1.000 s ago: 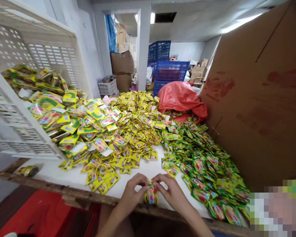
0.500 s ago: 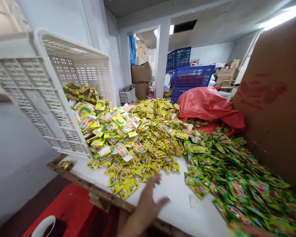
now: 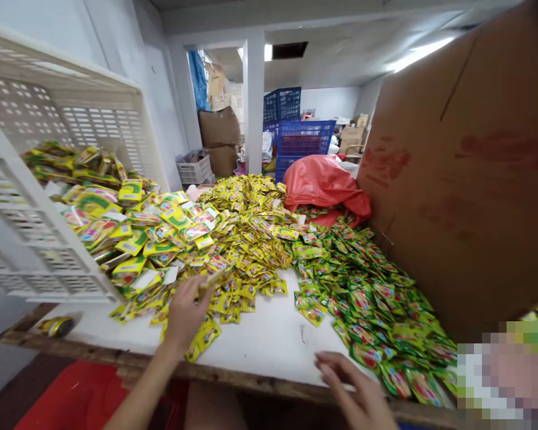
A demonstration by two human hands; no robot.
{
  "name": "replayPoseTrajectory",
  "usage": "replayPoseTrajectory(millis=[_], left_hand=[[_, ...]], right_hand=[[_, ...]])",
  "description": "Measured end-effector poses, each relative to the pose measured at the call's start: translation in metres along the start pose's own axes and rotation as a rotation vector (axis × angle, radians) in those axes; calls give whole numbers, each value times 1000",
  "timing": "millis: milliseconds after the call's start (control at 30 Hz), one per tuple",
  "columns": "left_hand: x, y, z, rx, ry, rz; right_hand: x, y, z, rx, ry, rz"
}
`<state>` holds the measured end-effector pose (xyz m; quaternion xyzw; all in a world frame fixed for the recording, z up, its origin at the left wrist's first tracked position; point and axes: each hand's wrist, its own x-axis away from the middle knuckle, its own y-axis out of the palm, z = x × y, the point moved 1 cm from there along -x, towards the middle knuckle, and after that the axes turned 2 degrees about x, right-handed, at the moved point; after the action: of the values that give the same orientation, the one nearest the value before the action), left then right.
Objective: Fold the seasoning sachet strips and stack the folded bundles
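My left hand (image 3: 186, 307) reaches onto the near edge of a large pile of yellow sachets (image 3: 251, 227), and its fingers pinch one yellow sachet (image 3: 213, 277). Over the table's front edge hovers my right hand (image 3: 354, 388), blurred, fingers loosely apart and holding nothing. It is just left of a spread of green sachets (image 3: 367, 286). Both piles lie on a white tabletop (image 3: 269, 334) with a worn wooden front edge.
A white plastic crate (image 3: 36, 179) lies tipped on its side at left, spilling larger yellow packets. A tall cardboard sheet (image 3: 466, 179) walls the right. A red plastic bag (image 3: 323, 182) sits behind the piles. A tape roll (image 3: 58, 325) rests at the table's left corner, above a red crate (image 3: 72, 394). Blue crates (image 3: 305, 137) stand in the background.
A second ago both hands held a small bundle of sachets at the front edge. The bundle is gone; my left hand has moved forward into the yellow pile, and my right hand hangs free.
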<state>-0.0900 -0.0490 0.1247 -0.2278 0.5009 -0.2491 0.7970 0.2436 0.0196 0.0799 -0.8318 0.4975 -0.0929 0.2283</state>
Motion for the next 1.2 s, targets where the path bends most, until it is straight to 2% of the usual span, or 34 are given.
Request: replayPoseTrajectory(millis=[67, 133, 167, 233, 300, 367, 433, 533, 600, 700, 833, 933, 1067, 1133, 1200], left_hand=[[25, 8, 42, 247, -46, -103], [50, 20, 75, 496, -70, -274], [60, 26, 86, 613, -93, -321], [73, 38, 94, 808, -202, -360], [77, 47, 90, 952, -345, -411], [76, 55, 83, 1019, -453, -494], [73, 62, 76, 1011, -509, -520], [70, 73, 69, 1006, -562, -461], [70, 80, 65, 1038, -642, -419], [74, 85, 57, 1089, -801, -337], [81, 84, 52, 1272, -905, -305], [82, 84, 53, 1357, -952, -303], [79, 84, 56, 1348, -946, -268], [78, 84, 57, 1369, -917, -274], [78, 84, 58, 1406, -898, -294]], right_hand=[[-15, 39, -22, -198, -20, -23], [-24, 70, -41, -348, -109, -57], [-27, 80, -48, -386, -147, -98], [-29, 89, -55, -403, -188, -220], [-33, 85, -52, -352, -204, -336], [-46, 71, -40, -255, -195, -372], [-67, 51, -23, -84, -171, -250], [-105, 21, 0, 235, -158, 58], [-121, 13, 10, 359, -162, 151], [-118, 22, 14, 459, -164, 138], [-86, 46, 12, 541, -262, 42], [-76, 38, 13, 477, -279, 90], [-87, 8, 13, 499, -134, 337], [-93, 9, 10, 565, -96, 336], [-96, 25, 5, 642, -89, 267]])
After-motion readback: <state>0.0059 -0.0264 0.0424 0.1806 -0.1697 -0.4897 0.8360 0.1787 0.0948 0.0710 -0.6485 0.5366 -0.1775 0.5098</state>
